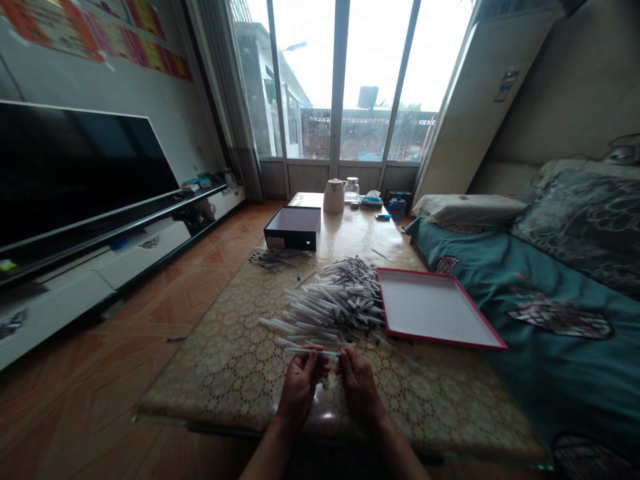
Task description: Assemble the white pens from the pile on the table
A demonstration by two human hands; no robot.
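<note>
1. A flat-screen television is seen along the left wall, mounted above a white TV stand.
2. A small bundle of pen refills is laid on a patterned table cover, just in front of an open black box with a pale interior.
3. The left hand is held over the near part of the table, its fingers curled closed and a single pen refill gripped at the fingertips.
4. A large heap of pen refills is piled at the middle of the table, just beyond the hands, with the refills lying in mixed directions.
5. The right hand is held beside the left, its fingers bent inward near the far end of the single pen refill; whether that refill is gripped by them cannot be told.
6. A white thermos jug, a glass jar, a tissue box and a blue bottle are grouped at the far end of the table.
7. A red-rimmed white tray is placed beside the heap, against the bed.
8. A bed with a teal cover is seen along the right side.
</note>
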